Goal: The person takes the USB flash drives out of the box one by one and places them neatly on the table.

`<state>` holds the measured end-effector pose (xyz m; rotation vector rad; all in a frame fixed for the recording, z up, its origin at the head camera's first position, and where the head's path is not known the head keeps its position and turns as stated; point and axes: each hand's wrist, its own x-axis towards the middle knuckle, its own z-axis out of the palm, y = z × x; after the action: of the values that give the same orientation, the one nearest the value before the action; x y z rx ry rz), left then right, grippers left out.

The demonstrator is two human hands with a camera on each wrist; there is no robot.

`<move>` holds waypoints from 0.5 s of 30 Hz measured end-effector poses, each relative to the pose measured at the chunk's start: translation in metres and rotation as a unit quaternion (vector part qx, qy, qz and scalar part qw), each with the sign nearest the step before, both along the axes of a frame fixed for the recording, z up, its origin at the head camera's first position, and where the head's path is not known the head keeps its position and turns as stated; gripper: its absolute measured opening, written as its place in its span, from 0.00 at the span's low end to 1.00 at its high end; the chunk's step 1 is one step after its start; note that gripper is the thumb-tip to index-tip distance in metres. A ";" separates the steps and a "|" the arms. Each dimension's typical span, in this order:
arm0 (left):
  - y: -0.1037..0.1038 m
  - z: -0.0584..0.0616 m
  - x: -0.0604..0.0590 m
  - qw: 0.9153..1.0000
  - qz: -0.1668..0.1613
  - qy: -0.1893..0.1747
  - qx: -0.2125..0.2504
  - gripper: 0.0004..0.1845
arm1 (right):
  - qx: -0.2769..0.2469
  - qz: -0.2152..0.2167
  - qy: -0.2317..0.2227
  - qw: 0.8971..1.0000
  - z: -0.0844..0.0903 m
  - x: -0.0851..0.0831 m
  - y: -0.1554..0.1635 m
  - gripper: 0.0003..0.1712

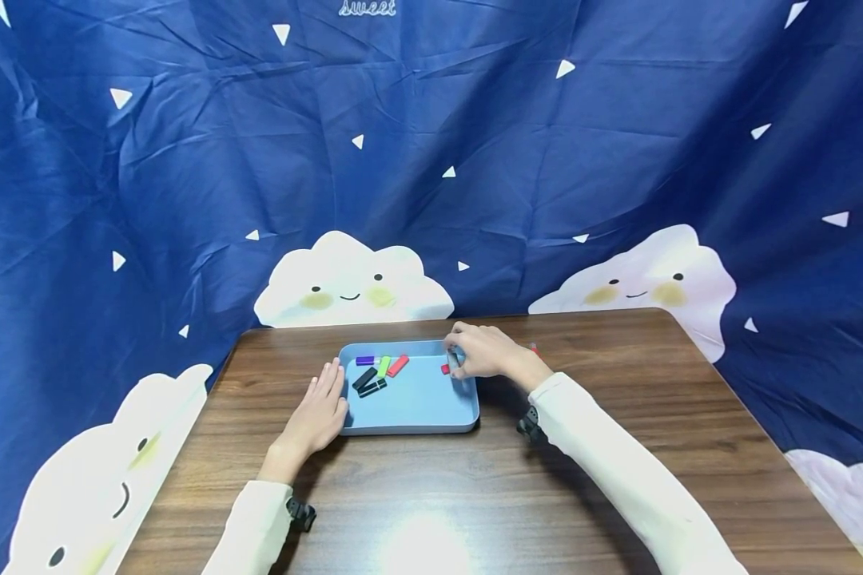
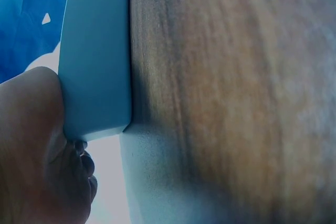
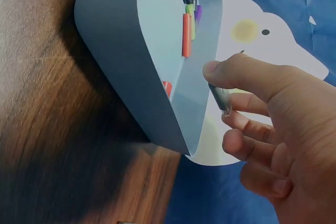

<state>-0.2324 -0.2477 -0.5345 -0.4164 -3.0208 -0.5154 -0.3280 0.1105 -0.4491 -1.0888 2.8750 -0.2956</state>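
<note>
A light blue tray point(image 1: 417, 407) lies on the wooden table. My right hand point(image 1: 483, 351) is over its right end, thumb and fingers pinching a small grey USB flash drive point(image 3: 220, 97) with a clear loop at one end. Just beside that hand, a red piece point(image 1: 445, 369) lies in the tray, partly hidden. Toward the tray's left side are a purple stick point(image 1: 364, 361), a green one point(image 1: 383, 366), a red one point(image 1: 399, 365) and two black ones point(image 1: 371, 388), alike in size. With fingers extended, my left hand point(image 1: 318, 415) rests against the tray's left wall.
The brown table point(image 1: 590, 479) runs out around the tray on every side. Behind my right wrist, a small red thing point(image 1: 534, 348) shows on the table, mostly hidden. A blue curtain point(image 1: 431, 120) with white clouds hangs behind the table's far edge.
</note>
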 end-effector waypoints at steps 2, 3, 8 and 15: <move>-0.001 -0.002 -0.001 1.000 0.000 0.006 0.000 0.34 | -0.007 -0.004 0.002 1.000 0.002 0.001 0.003 0.30; -0.001 -0.002 -0.001 1.000 -0.001 0.008 0.000 0.34 | -0.011 -0.006 0.002 1.000 0.003 0.002 0.005 0.30; 0.000 -0.002 -0.001 1.000 -0.003 0.013 0.004 0.35 | -0.024 -0.013 0.011 1.000 0.006 0.005 0.013 0.31; 0.004 0.007 0.004 1.000 0.001 0.005 0.003 0.34 | -0.031 -0.019 0.014 0.999 0.010 0.007 0.022 0.31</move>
<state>-0.2286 -0.2433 -0.5277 -0.4142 -3.0097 -0.5192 -0.3209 0.1325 -0.4392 -1.0570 2.9332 -0.3762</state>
